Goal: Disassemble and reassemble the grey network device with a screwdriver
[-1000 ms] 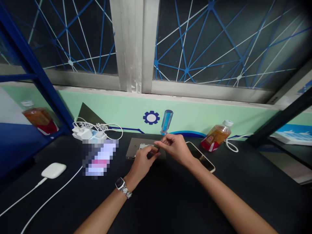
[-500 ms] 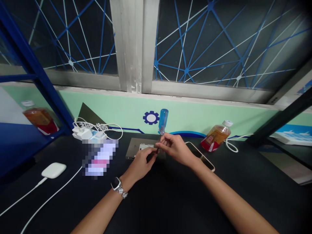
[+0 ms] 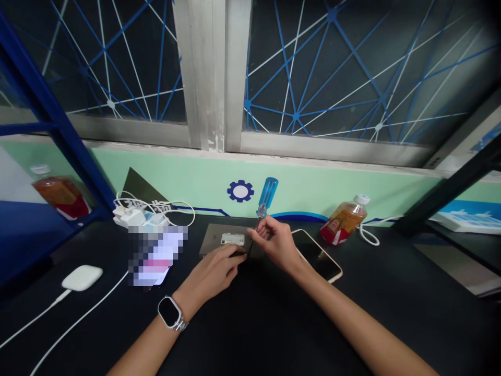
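A screwdriver with a translucent blue handle (image 3: 269, 193) leans to the right, its handle up. My right hand (image 3: 276, 243) is closed around its lower part, thumb and fingers on the shaft. The shaft's tip points down at the front edge of a flat grey-brown box-like device (image 3: 211, 237) bearing a white label. On that front edge rests my left hand (image 3: 215, 269), its fingers bent over the device close to the tip and its thumb in front, gripping it. The fingers hide the exact spot where the tip touches.
Behind my right wrist lies a phone (image 3: 319, 256). A drink bottle (image 3: 344, 219) leans by the wall. To the left are a partly blurred phone (image 3: 160, 261), a power strip with chargers (image 3: 136, 216) and a white charging case (image 3: 82, 278) on a cable.
The screwdriver has tilted further right at its top. My left hand has lowered and flattened over the device's front edge, showing more of the watch face. The view has shifted slightly.
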Motion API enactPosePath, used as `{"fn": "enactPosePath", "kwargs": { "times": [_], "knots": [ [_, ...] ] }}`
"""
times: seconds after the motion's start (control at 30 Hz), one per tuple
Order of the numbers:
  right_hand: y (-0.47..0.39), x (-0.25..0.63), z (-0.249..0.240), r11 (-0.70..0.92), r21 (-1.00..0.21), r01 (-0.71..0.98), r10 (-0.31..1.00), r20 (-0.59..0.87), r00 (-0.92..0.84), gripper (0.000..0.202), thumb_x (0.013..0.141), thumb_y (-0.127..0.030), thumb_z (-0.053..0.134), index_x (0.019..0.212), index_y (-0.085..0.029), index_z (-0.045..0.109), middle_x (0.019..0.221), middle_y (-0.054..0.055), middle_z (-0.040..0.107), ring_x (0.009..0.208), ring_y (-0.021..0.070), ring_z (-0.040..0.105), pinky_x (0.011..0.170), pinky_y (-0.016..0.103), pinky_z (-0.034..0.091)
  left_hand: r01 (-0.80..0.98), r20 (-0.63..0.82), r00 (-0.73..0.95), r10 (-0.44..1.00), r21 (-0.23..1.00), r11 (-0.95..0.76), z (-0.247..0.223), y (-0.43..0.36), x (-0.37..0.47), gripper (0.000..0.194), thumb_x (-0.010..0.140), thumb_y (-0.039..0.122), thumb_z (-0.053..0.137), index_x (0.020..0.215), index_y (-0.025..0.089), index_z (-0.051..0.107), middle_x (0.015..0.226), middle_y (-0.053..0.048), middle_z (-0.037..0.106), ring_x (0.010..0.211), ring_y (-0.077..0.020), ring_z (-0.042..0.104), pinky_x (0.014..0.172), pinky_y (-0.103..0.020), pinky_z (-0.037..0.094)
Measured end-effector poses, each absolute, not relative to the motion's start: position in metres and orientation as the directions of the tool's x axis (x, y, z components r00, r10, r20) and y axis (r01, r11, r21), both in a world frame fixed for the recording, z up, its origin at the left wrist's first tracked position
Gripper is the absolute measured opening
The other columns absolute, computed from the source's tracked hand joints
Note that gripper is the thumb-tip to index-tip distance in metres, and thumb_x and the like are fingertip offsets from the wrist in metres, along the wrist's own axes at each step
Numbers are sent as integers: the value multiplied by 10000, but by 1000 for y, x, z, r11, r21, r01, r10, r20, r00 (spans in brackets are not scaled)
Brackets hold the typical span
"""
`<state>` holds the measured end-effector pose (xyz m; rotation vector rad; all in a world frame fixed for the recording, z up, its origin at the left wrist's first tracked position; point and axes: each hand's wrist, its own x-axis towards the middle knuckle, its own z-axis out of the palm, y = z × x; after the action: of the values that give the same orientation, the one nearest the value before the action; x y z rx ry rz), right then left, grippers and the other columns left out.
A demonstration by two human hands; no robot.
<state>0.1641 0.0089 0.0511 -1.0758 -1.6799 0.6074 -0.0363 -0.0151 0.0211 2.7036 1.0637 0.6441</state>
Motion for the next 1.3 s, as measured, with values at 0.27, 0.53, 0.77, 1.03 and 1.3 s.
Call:
{"fn": "enactPosePath", "kwargs": {
  "times": [0.27, 0.53, 0.77, 1.03, 1.3],
  "knots": [
    [4, 162, 47, 593, -652, 472, 786, 597, -162, 225, 872, -359, 631, 756, -210, 509, 614, -31, 528, 515, 99, 472, 524, 216, 427, 671, 321, 645, 694, 198, -715, 21, -23, -32, 351, 894, 93, 472, 1183, 215, 629, 1186, -69, 621, 1097, -233, 604, 995, -391, 501],
    [6, 170, 57, 600, -698, 391, 769, 638, -41, 133, 926, -332, 574, 885, -208, 552, 633, -10, 631, 534, 128, 622, 619, 253, 516, 692, 332, 628, 704, 175, -700, 15, -23, -26, 347, 906, 97, 460, 1193, 215, 614, 1193, -74, 616, 1097, -223, 597, 980, -381, 503],
    [20, 185, 45, 481, -871, 100, 859, 491, 148, 218, 943, -423, 536, 907, -212, 495, 729, -15, 645, 466, 102, 612, 488, 223, 504, 710, 339, 634, 695, 99, -697, 18, -29, -19, 424, 862, 63, 469, 1244, 206, 581, 1192, -88, 603, 1123, -247, 572, 960, -395, 498],
    [38, 194, -1, 401, -899, -178, 900, 350, 259, 276, 908, -475, 569, 919, -224, 456, 704, -31, 658, 471, 120, 638, 488, 236, 526, 750, 425, 548, 721, 134, -648, 15, -12, -32, 453, 922, 162, 447, 1374, 176, 469, 1397, -121, 523, 1307, -274, 460, 1107, -498, 348],
    [43, 199, -21, 359, -899, -251, 906, 270, 327, 321, 867, -493, 609, 913, -232, 429, 667, -44, 664, 477, 138, 660, 476, 239, 532, 427, 434, 630, 644, 499, -754, 21, -26, -22, 330, 907, 166, 518, 1220, 243, 589, 1070, -48, 680, 1057, -191, 609, 961, -363, 493]
  ]
}}
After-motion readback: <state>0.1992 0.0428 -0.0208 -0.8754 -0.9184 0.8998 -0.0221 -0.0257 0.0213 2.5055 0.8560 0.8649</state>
